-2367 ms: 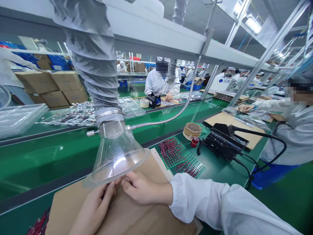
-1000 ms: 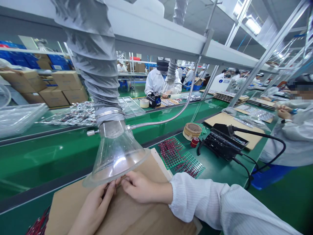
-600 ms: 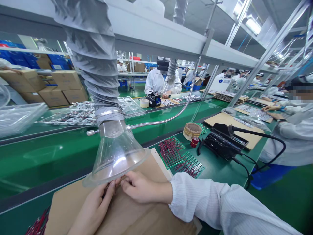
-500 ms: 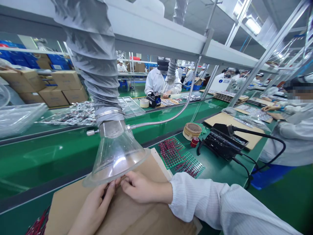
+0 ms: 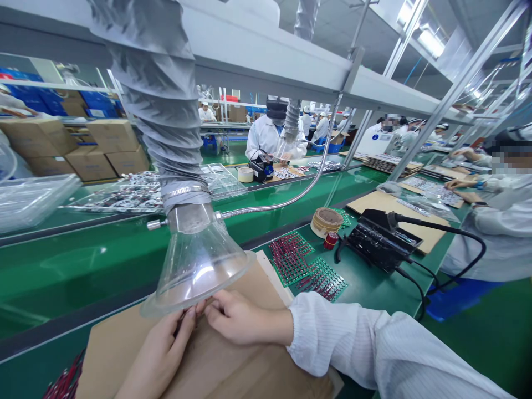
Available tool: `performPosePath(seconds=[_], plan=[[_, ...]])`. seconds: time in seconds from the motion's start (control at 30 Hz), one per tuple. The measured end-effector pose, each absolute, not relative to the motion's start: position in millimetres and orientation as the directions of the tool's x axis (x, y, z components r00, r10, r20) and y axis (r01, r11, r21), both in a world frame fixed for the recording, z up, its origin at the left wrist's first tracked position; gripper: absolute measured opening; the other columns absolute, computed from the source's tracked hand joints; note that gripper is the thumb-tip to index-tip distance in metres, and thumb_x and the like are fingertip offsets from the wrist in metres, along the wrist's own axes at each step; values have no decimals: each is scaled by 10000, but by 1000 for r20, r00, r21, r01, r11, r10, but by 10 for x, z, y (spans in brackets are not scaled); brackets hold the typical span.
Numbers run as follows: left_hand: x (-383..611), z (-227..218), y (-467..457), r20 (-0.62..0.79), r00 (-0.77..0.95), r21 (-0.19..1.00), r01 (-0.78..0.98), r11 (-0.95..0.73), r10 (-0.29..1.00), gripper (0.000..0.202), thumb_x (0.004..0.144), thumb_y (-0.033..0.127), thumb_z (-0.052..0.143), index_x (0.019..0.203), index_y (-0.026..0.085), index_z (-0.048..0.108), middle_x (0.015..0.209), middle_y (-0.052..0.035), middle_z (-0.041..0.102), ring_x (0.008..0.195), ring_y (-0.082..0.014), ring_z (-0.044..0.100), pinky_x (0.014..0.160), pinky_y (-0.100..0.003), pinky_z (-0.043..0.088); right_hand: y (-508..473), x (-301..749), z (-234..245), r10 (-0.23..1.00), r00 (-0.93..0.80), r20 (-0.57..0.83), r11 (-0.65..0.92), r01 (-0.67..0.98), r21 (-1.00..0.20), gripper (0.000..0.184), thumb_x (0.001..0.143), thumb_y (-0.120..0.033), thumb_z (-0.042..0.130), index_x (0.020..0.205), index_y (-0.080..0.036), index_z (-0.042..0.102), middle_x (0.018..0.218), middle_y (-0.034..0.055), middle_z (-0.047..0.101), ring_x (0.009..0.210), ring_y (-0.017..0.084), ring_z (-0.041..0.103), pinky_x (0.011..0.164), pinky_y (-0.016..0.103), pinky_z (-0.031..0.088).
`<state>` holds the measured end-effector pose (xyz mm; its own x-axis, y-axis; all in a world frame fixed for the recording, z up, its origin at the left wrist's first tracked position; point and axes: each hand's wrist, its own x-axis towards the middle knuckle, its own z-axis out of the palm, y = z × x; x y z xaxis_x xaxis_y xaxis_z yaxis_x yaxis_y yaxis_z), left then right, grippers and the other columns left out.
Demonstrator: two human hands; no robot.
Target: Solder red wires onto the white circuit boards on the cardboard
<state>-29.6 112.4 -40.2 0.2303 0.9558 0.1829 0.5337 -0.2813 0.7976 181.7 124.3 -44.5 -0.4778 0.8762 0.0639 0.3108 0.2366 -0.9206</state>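
Note:
My left hand (image 5: 160,352) and my right hand (image 5: 239,318) come together at the bottom of the view, just under the rim of a clear plastic fume hood (image 5: 199,271). Their fingertips pinch a small dark part (image 5: 195,309), too small and too shaded to name. Both hands rest above a brown cardboard sheet (image 5: 233,354). Green trays of red components (image 5: 291,257) lie beyond my right hand. Further right stand a soldering station (image 5: 380,244) and a solder spool (image 5: 326,221).
A grey ribbed duct (image 5: 153,94) rises from the hood to an overhead shelf. A green bench runs across the view. A co-worker (image 5: 494,233) sits at the right, another (image 5: 270,136) works across the bench, and stacked cardboard boxes (image 5: 83,149) stand at the far left.
My hands have stayed almost still. The co-worker at the right has drawn back from the near sheet and now has both hands further along the bench.

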Motion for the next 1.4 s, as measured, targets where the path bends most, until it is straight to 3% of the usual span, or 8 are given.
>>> performPosePath(seconds=[1.23,1.4], plan=[[-314,-412,1114,131,251,813,527,-249,959,551,1031,750,518,871,252,692,796,-64,767,761,-260,756,708,-306,639,1248,1811,-478,863,-497,97,253,258,-932,171,1041,-164,564,1169,-251,636,915,-22,716,796,148,672,799,263,518],[-310,-424,1116,133,226,819,524,-236,965,566,1015,773,522,832,257,666,761,-58,739,760,-268,749,696,-314,636,1241,1813,-471,869,-487,90,248,270,-930,188,1044,-175,569,1195,-259,643,853,-37,687,748,149,638,764,262,502]])
